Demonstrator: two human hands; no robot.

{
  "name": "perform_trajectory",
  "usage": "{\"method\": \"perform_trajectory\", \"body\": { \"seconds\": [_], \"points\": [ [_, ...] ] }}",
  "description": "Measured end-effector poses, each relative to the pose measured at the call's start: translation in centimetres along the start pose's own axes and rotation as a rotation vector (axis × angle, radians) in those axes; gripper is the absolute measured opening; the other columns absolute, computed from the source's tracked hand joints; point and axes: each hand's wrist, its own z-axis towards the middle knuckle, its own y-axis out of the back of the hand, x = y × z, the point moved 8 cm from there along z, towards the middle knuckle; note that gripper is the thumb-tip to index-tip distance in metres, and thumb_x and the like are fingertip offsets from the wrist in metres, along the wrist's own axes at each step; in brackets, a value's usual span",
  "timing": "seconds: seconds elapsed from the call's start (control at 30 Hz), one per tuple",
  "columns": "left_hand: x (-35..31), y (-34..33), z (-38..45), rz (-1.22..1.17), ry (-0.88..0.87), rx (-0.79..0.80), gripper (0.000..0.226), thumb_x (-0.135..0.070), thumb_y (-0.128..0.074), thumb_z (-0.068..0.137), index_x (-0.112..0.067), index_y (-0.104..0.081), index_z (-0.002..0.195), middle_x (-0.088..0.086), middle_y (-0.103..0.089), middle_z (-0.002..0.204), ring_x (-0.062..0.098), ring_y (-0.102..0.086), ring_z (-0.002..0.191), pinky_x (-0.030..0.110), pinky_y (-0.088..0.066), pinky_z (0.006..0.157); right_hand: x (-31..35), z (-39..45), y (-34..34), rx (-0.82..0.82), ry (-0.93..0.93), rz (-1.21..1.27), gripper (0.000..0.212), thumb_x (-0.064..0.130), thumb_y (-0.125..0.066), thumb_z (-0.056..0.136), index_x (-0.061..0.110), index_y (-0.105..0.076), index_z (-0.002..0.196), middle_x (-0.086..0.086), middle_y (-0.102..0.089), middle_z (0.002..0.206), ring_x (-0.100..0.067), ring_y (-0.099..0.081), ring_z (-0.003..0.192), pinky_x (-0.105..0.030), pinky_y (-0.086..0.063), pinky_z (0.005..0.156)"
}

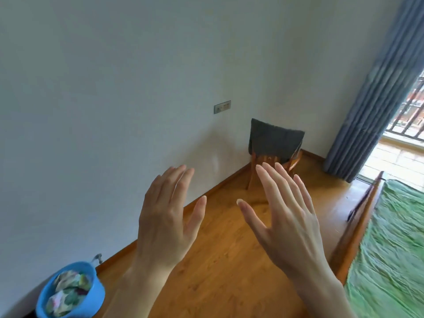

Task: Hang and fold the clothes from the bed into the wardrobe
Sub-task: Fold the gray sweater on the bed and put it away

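Observation:
My left hand (166, 216) and my right hand (289, 214) are raised side by side in front of me, backs toward the camera, fingers straight and spread, holding nothing. The bed (394, 249) with a green sheet and a wooden frame lies at the right edge. No clothes show on the visible part of it. The wardrobe is out of view.
A wooden chair (273, 157) with a dark grey cloth (275, 138) draped over its back stands in the far corner. A blue bin (96, 288) holding crumpled wrappers sits at lower left by the white wall. Blue curtains (376, 92) hang beside a balcony door at right. Wooden floor (229, 260) runs between wall and bed.

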Motion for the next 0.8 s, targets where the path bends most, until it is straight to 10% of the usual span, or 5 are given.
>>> {"method": "perform_trajectory", "body": {
  "seconds": [0.37,0.8],
  "points": [
    [8.0,-8.5,10.6,-0.166,-0.145,0.054,0.064,-0.060,-0.036,0.107,-0.015,-0.057,0.148,0.008,-0.058,0.151,0.028,-0.051,0.143,0.054,-0.049,0.112,-2.9,7.9,-7.7,-0.013,-0.216,-0.144,0.074,0.070,-0.039,0.101,0.020,-0.046,0.154,0.000,-0.044,0.161,-0.021,-0.034,0.154,-0.050,-0.028,0.125],
    [-5.5,-28.9,18.9,-0.386,-0.348,0.270,0.064,-0.066,-0.034,0.105,-0.025,-0.054,0.149,0.000,-0.053,0.156,0.025,-0.047,0.147,0.058,-0.046,0.114,-20.8,7.7,-6.6,-0.031,-0.487,-0.364,0.068,0.068,-0.037,0.102,0.023,-0.051,0.151,0.002,-0.048,0.157,-0.017,-0.040,0.149,-0.042,-0.035,0.122]
  ]
}}
